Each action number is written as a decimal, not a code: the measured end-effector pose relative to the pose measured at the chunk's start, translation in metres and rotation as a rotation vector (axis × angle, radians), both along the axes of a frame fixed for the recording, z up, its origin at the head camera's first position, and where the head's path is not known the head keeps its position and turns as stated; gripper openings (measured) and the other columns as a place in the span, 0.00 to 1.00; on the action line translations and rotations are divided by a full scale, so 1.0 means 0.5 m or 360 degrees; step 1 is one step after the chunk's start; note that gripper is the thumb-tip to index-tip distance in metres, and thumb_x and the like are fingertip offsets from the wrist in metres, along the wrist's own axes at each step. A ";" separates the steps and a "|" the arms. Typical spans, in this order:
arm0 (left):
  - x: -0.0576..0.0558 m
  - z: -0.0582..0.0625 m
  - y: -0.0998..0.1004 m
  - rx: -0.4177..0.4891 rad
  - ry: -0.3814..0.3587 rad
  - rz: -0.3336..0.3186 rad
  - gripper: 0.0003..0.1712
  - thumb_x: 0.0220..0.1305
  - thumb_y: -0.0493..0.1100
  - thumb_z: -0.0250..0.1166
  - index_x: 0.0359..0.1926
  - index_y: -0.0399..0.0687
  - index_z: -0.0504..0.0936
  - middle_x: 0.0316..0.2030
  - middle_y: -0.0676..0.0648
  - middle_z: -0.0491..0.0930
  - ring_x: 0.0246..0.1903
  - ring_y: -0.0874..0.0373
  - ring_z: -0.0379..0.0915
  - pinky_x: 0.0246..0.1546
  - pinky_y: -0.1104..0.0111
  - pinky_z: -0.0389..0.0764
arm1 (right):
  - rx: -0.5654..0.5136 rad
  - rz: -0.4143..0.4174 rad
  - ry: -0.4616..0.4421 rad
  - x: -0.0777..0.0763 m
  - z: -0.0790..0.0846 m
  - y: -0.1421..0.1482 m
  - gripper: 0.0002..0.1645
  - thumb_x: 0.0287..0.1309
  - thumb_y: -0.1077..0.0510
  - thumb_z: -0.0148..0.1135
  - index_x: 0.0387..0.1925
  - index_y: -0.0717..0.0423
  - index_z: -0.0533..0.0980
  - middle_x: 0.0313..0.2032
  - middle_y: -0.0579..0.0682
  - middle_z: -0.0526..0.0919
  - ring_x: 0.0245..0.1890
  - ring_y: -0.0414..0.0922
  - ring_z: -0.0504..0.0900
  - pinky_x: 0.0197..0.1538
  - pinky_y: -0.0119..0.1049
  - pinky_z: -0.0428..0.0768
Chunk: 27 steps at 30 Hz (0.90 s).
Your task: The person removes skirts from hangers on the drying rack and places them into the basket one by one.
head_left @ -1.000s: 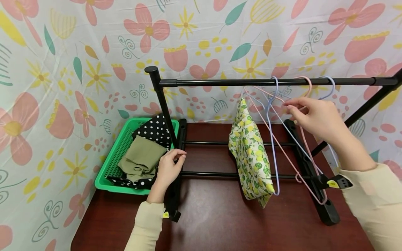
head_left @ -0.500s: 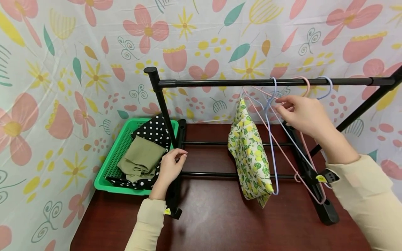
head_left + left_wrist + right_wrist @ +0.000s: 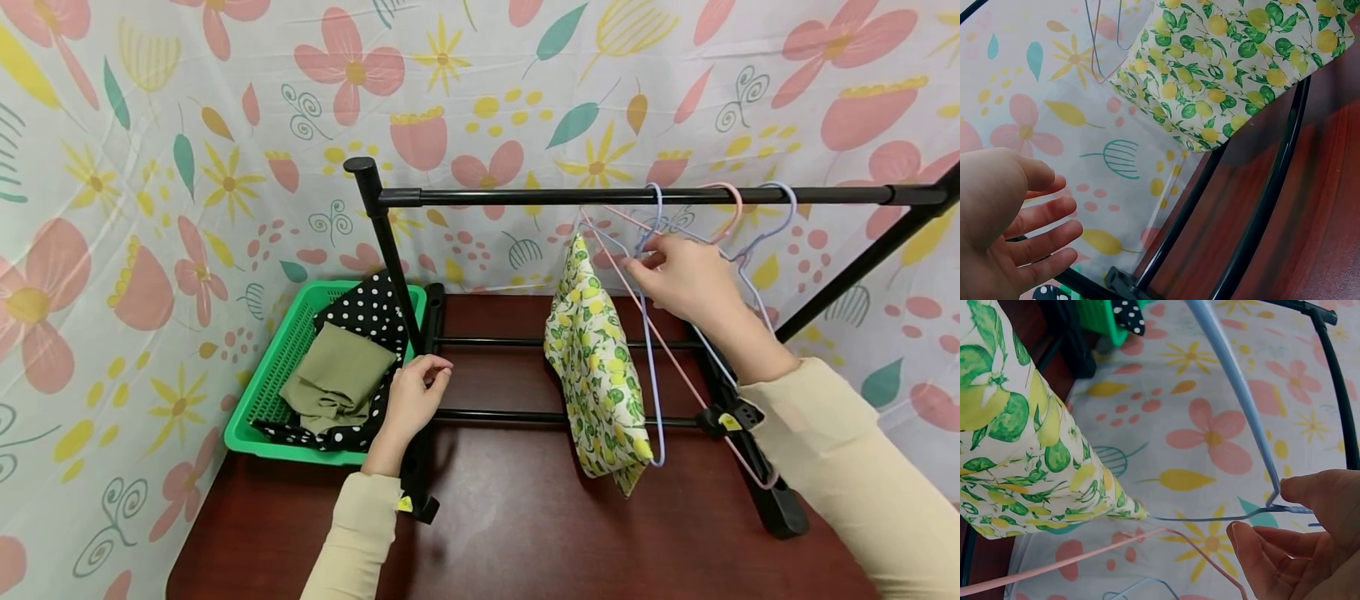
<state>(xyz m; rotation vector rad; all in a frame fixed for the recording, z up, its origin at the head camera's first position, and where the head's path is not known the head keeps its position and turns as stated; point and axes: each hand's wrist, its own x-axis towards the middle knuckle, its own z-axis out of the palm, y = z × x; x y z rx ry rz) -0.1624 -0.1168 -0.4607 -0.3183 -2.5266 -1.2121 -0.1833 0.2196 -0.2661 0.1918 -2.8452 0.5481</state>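
Note:
My right hand [image 3: 693, 279] is at the neck of a lavender-blue clothes hanger [image 3: 651, 375] hooked on the black rail. In the right wrist view its thumb lies at the neck of the hanger [image 3: 1235, 375], with the fingertips a little apart below. A lemon-print cloth [image 3: 600, 367] hangs folded at this hanger's left end. To the right hang a pink hanger [image 3: 739, 212] and another blue hanger [image 3: 787, 212], partly behind my hand. My left hand [image 3: 412, 396] is beside the rack's left post, fingers loosely bent, holding nothing.
A green basket [image 3: 258, 392] stands left of the rack, with a folded olive cloth [image 3: 337, 371] and a black polka-dot cloth [image 3: 367, 312]. The black clothes rack [image 3: 510, 197] stands on a dark red-brown table [image 3: 510, 517]. A floral curtain [image 3: 247, 75] closes off the back and left.
My right hand has moved left along the hangers to the front hanger's neck, uncovering more of the rear blue hanger. The left hand has barely shifted; the lemon-print cloth hangs as before.

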 end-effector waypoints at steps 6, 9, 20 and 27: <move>-0.001 -0.001 0.000 -0.0010 -0.0006 0.0008 0.04 0.58 0.39 0.63 0.32 0.52 0.83 0.30 0.51 0.80 0.30 0.59 0.74 0.37 0.63 0.71 | 0.0049 -0.0030 0.0007 -0.006 -0.008 -0.008 0.21 0.59 0.45 0.53 0.32 0.61 0.76 0.32 0.61 0.83 0.27 0.58 0.78 0.28 0.51 0.71; 0.000 -0.002 -0.001 -0.0004 0.0001 0.0008 0.04 0.59 0.39 0.63 0.33 0.50 0.84 0.30 0.51 0.80 0.30 0.58 0.75 0.34 0.64 0.73 | 0.0052 -0.0034 0.0011 -0.010 -0.011 -0.011 0.20 0.58 0.47 0.55 0.29 0.62 0.76 0.29 0.61 0.83 0.24 0.57 0.77 0.26 0.51 0.71; -0.003 -0.008 0.004 0.0032 0.0046 -0.0017 0.03 0.58 0.38 0.63 0.33 0.48 0.84 0.29 0.51 0.80 0.30 0.60 0.75 0.31 0.67 0.75 | 0.0077 -0.0045 0.0105 -0.019 -0.009 -0.019 0.19 0.55 0.52 0.56 0.16 0.60 0.74 0.13 0.55 0.74 0.15 0.52 0.70 0.18 0.44 0.64; -0.011 -0.009 0.013 0.0064 0.0039 -0.0040 0.05 0.59 0.38 0.62 0.33 0.51 0.83 0.30 0.51 0.80 0.30 0.60 0.76 0.33 0.67 0.77 | 0.0113 -0.0038 0.0091 -0.020 -0.004 -0.025 0.18 0.56 0.55 0.54 0.16 0.58 0.79 0.05 0.48 0.64 0.08 0.46 0.60 0.13 0.37 0.55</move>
